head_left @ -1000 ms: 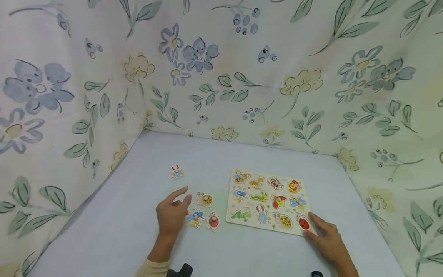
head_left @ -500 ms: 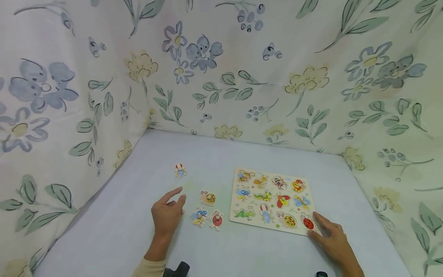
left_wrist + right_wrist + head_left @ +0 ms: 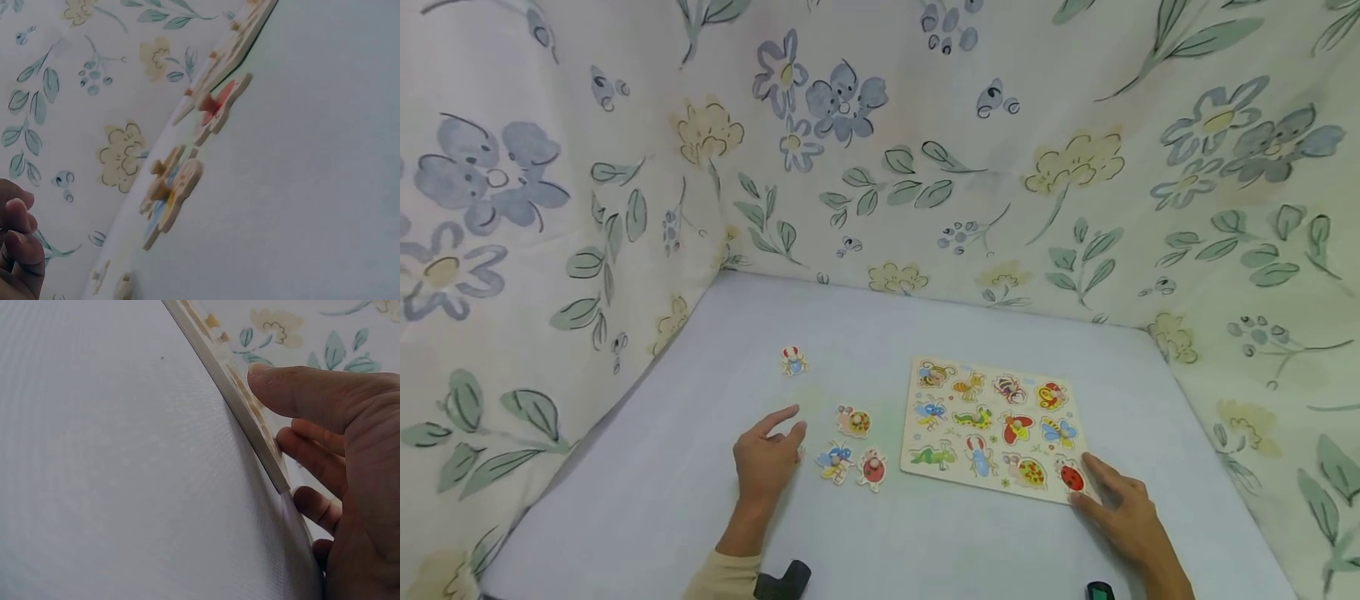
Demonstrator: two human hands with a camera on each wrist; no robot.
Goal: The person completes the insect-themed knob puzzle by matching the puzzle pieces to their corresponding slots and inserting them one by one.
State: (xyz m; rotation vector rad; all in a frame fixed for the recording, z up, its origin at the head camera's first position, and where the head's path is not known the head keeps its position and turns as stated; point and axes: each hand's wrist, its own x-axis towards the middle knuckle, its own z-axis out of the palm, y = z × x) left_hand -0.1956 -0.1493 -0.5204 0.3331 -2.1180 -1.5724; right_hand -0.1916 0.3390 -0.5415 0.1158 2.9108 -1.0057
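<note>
My left hand (image 3: 763, 462) hovers over the left part of the table, thumb and forefinger apart with nothing between them. It partly covers a small piece (image 3: 801, 454). To its right lie knobbed wooden insect pieces: a snail (image 3: 853, 422), a blue mosquito-like one (image 3: 834, 461) and a red ladybug (image 3: 872, 469). A blue beetle piece with red pincers (image 3: 793, 360) lies farther back. My right hand (image 3: 1120, 504) holds the near right corner of the wooden insect puzzle board (image 3: 955, 475). In the right wrist view its thumb (image 3: 294, 387) overlaps the board's edge, with the fingers beyond the corner.
The white table (image 3: 970, 550) is enclosed by floral cloth (image 3: 880, 217) at the back and both sides. A dark device (image 3: 784, 581) shows by the left wrist and another (image 3: 1101, 591) by the right wrist.
My left hand has drawn slightly left, away from the mosquito-like piece, and part of another piece now shows beside its fingers. The right hand stays at the board's corner. The head view has shifted slightly.
</note>
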